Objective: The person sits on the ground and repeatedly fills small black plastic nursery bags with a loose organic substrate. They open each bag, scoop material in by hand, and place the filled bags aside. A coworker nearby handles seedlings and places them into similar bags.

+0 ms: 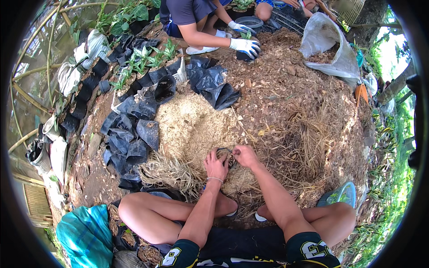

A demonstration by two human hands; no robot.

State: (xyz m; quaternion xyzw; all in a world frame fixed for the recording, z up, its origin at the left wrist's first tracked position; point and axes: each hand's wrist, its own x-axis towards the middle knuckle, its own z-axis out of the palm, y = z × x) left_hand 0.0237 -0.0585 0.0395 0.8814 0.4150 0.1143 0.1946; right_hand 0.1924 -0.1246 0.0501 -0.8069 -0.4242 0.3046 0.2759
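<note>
In front of my crossed legs, both hands meet at a small black plastic grow bag [229, 150], mostly hidden behind my fingers; only a thin dark rim shows. My left hand [216, 164], with a thin band at the wrist, grips its left side. The fingertips of my right hand [245, 156] pinch the rim on the right. Just beyond lies a pale heap of sawdust [191, 124]. A bundle of dry straw [171, 172] rests to the left of my left hand. What the bag contains is hard to make out.
Filled black grow bags [127, 137] crowd the left, near potted green-leaved plants [144, 60]. Folded black bags [211, 82] lie beyond the sawdust. Across from me, a person's gloved hand [246, 47] holds a potted seedling. A white sack [330, 50] and blue basket [340, 196] are right.
</note>
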